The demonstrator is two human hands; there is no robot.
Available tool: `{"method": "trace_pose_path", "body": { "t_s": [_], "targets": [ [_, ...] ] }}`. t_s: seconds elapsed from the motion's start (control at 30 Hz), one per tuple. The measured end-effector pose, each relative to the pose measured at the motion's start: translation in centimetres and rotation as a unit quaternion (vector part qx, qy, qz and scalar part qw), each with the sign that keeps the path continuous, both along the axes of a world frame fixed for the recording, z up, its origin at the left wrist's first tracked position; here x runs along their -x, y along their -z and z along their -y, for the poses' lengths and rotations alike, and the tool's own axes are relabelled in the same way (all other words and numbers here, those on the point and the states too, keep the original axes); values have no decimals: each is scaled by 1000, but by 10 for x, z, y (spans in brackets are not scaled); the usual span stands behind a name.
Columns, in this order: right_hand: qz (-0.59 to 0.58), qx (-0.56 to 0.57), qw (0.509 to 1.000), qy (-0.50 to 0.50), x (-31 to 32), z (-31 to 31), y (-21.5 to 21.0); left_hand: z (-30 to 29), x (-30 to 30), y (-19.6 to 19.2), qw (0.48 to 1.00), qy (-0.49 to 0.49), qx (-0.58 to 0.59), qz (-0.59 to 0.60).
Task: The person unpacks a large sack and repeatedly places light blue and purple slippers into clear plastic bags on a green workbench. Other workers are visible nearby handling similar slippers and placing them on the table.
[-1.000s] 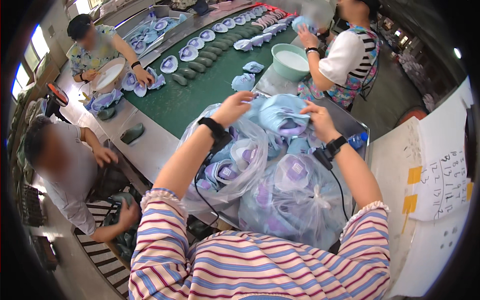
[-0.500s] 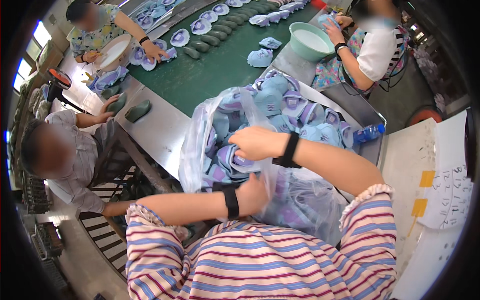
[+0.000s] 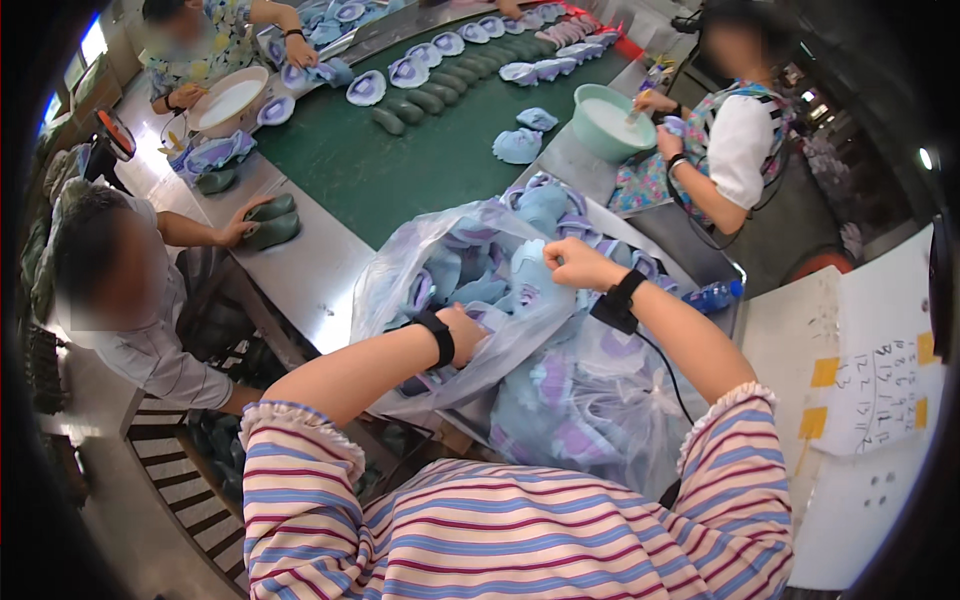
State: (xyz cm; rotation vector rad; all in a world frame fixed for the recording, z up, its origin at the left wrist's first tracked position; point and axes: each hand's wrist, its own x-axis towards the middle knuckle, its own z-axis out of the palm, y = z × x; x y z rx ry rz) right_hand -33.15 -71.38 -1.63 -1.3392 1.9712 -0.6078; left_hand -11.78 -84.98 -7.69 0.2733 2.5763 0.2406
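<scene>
left hand (image 3: 468,335): closed on the edge of the clear plastic bag (image 3: 420,280), gripping the film low at its near side.
right hand (image 3: 572,265): pinched shut on the bag's upper rim, lifted above the contents.
bag: lay on the table (image 3: 300,270) straight ahead of the person, mouth held open between both hands.
pieces (image 3: 530,270): blue and purple moulded parts, many inside the bag, none seen in either hand.
second bag (image 3: 600,420): full, lying just beside and nearer the person.
progress: judged early; bag opened, contents not yet removed.
remaining: judged most of the load to be taken out.
belt (image 3: 400,150): green, carrying rows of like parts further off.
</scene>
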Motion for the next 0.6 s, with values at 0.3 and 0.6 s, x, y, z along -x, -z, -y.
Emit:
{"method": "trace_pose_path", "body": {
  "t_s": [0.3,0.6],
  "targets": [
    [160,65,979,106,-15,-67,-14,32,18,20,990,108,87,-38],
    [390,397,791,253,-6,-74,-48,91,4,-43,915,-264,-304,-2]
  ]
}}
